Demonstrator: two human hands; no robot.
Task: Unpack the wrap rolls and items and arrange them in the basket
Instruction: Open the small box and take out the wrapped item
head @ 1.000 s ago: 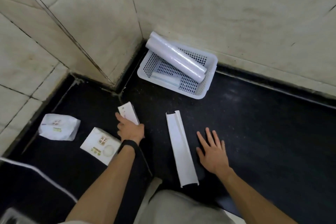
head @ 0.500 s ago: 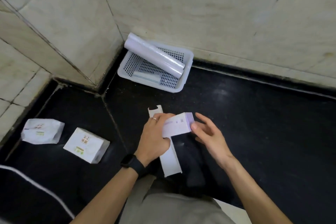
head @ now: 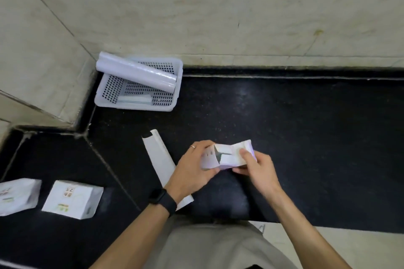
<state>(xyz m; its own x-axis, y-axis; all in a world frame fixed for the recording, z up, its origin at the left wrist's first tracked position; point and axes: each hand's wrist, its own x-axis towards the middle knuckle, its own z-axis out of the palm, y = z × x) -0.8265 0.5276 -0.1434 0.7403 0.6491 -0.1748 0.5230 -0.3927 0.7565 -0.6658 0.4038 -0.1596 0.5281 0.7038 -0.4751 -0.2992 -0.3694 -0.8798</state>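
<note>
I hold a small white box [head: 227,155] between both hands above the black floor [head: 306,137]. My left hand [head: 192,170] is closed around its left end, thumb underneath and fingers curled over the top, a ring on one finger and a dark watch [head: 162,201] on the wrist. My right hand [head: 255,168] pinches the right end, thumb pressed on the top face and the other fingers tucked below. The box has a purple edge along its lower side, and a flap at its middle looks lifted open, showing a dark gap; what is inside I cannot tell. Just beside my left hand, partly under my wrist, a long white sleeve [head: 158,157] lies flat on the floor. The white basket [head: 175,102] sits in the corner where the floor meets the tiled wall [head: 218,17], well apart from my hands. Two wrap rolls [head: 137,74] lie side by side in it, slanted, their left ends propped on the rim at the far left corner. A flat pale packet [head: 134,99] rests on the basket's bottom near the front wall. Off to my left, two white packs [head: 72,200] lie on the floor, the farther one cut off by the picture's edge.
</note>
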